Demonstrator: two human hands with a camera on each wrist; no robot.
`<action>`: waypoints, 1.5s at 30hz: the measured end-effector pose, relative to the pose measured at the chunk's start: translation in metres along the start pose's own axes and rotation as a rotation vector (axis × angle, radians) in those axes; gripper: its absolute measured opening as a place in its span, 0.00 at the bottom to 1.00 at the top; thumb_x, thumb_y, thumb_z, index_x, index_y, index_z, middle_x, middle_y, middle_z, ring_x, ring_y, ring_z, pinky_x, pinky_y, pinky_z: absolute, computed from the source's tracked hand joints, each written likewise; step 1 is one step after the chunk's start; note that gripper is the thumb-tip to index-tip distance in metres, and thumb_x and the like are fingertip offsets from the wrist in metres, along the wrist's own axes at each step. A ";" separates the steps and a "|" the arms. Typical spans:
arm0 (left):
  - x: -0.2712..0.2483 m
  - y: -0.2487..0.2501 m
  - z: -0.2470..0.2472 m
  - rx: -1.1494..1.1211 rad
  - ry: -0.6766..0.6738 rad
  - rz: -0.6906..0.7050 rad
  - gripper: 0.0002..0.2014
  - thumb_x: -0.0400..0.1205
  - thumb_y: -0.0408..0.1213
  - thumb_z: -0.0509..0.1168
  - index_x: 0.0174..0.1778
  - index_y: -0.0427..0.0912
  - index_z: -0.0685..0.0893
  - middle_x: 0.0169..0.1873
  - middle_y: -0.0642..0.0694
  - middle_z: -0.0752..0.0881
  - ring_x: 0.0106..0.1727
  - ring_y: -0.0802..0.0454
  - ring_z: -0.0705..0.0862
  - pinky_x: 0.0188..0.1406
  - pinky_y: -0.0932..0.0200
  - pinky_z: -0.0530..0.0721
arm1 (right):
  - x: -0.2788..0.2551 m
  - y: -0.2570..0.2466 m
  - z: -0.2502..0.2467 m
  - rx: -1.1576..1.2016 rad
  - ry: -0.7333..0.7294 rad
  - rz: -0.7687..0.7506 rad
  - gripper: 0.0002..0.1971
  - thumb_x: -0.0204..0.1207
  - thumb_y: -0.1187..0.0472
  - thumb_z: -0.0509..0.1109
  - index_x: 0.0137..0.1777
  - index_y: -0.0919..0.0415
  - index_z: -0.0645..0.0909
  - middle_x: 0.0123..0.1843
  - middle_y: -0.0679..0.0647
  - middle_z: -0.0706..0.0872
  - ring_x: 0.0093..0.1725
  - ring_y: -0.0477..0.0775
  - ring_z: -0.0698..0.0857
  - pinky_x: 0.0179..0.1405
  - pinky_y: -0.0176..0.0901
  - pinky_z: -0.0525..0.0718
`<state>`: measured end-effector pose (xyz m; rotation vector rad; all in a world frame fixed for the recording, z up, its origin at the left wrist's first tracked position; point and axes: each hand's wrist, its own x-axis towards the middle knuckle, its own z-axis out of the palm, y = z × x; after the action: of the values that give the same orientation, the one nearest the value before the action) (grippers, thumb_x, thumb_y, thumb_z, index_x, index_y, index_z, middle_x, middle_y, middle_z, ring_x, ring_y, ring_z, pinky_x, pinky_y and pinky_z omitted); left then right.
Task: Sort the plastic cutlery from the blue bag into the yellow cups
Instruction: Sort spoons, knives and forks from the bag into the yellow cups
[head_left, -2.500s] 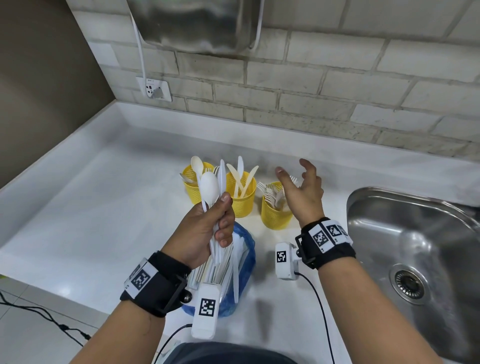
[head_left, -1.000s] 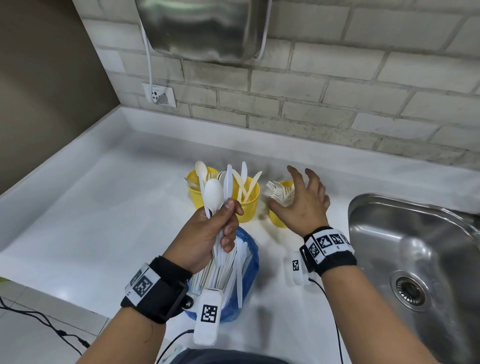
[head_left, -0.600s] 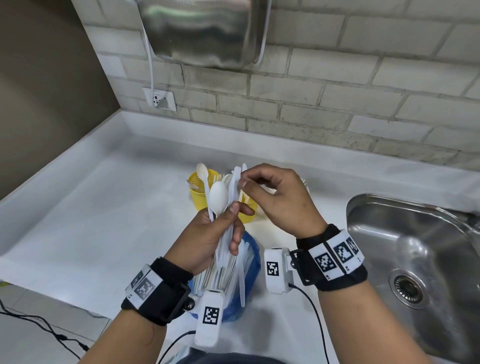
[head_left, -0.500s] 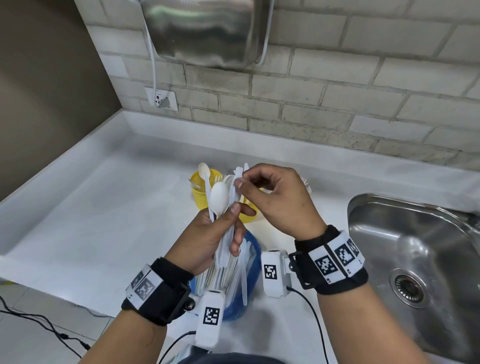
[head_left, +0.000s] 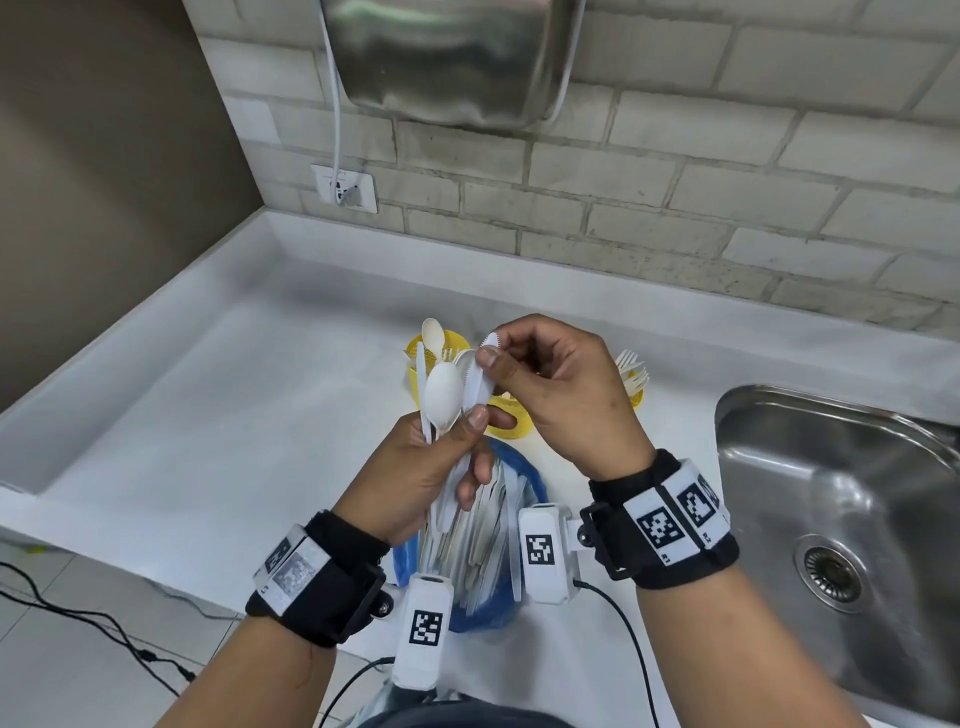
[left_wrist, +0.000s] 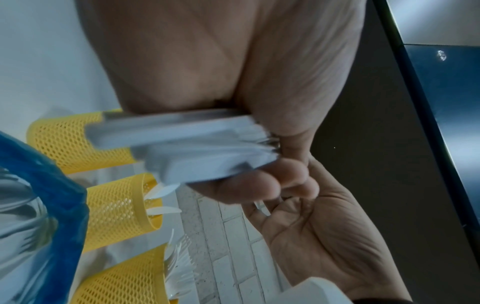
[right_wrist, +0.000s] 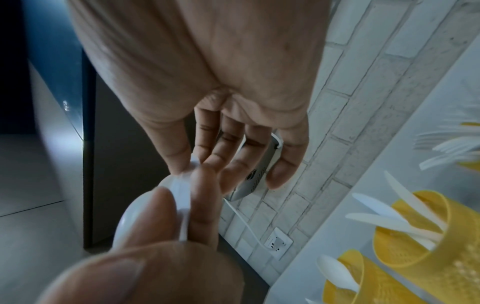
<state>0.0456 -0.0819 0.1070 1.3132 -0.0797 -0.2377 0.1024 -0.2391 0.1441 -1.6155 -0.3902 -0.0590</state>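
My left hand grips a bundle of white plastic cutlery upright over the blue bag, a spoon bowl in front. My right hand pinches the top of a serrated knife in that bundle between thumb and forefinger. Three yellow mesh cups stand behind: the left cup with spoons, the middle cup mostly hidden by my hands, the right cup with forks. In the left wrist view the bundle's handles stick out of my fist. In the right wrist view the fingertips squeeze the knife's thin edge.
A steel sink is sunk into the white counter at the right. A wall socket with a white cable and a metal dispenser are on the brick wall. Black cables lie on the floor below the counter's front edge.
My right hand left the fork cup, came left to the bundle and took the knife's top in a pinch. The left hand has kept holding the bundle in place.
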 end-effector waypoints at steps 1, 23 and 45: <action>-0.001 0.001 -0.002 0.002 0.005 0.002 0.15 0.86 0.48 0.62 0.52 0.47 0.92 0.28 0.41 0.82 0.22 0.49 0.73 0.27 0.56 0.78 | 0.001 0.000 0.002 0.006 0.016 0.009 0.03 0.80 0.67 0.77 0.50 0.66 0.87 0.41 0.59 0.91 0.38 0.54 0.89 0.46 0.59 0.90; -0.001 0.022 -0.044 0.126 0.148 -0.014 0.15 0.83 0.50 0.64 0.58 0.45 0.88 0.46 0.43 0.94 0.30 0.46 0.87 0.34 0.51 0.87 | 0.008 0.016 0.044 0.061 0.045 0.153 0.09 0.85 0.62 0.72 0.46 0.67 0.87 0.36 0.58 0.89 0.35 0.50 0.87 0.46 0.57 0.88; -0.008 0.018 -0.082 0.368 0.287 0.158 0.14 0.81 0.52 0.69 0.54 0.47 0.92 0.42 0.49 0.94 0.30 0.50 0.90 0.32 0.53 0.89 | -0.001 0.024 0.084 0.114 -0.027 0.155 0.10 0.83 0.58 0.72 0.61 0.61 0.87 0.53 0.59 0.91 0.49 0.52 0.89 0.50 0.41 0.86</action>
<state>0.0562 0.0020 0.1033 1.6853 0.0182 0.1080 0.0916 -0.1579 0.1130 -1.5299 -0.2834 0.1015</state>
